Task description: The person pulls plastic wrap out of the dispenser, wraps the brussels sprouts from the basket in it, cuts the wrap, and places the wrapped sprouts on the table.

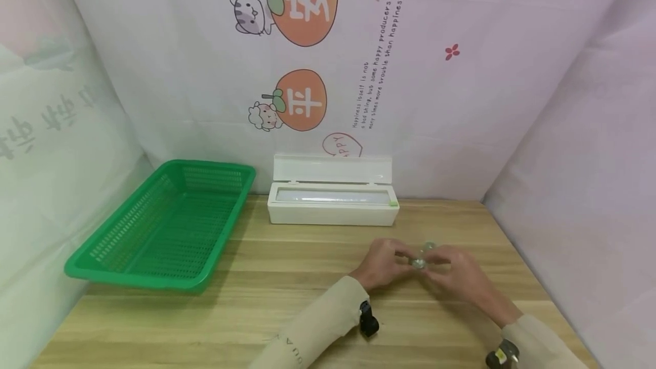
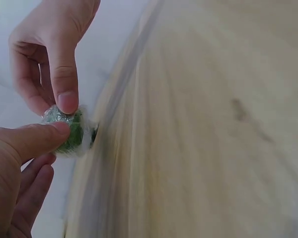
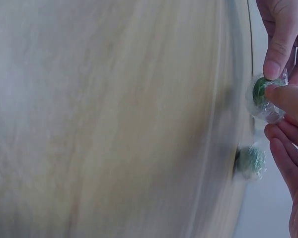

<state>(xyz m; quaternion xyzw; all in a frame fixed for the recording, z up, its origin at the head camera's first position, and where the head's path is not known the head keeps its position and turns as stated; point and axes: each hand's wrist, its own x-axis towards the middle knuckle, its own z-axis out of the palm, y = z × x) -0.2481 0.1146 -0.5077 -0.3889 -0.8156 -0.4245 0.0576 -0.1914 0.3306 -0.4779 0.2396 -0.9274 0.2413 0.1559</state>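
Observation:
Between both hands is a small round green bundle wrapped in clear plastic film (image 1: 419, 263), held just above the table at its right side. My left hand (image 1: 385, 263) pinches it with thumb and fingers from the left. From the other side my right hand (image 1: 458, 275) pinches the same bundle, its thumb pressed on the film in the right wrist view. What lies inside the film is green, but its kind cannot be made out. A second film-wrapped green bundle (image 3: 251, 161) rests on the table, just behind the hands in the head view (image 1: 428, 245).
A white cling film dispenser (image 1: 333, 213) with its lid raised stands at the back middle of the wooden table (image 1: 246, 323). At the left is a green plastic basket (image 1: 210, 266). Printed white cloth walls (image 1: 205, 73) enclose the back and sides.

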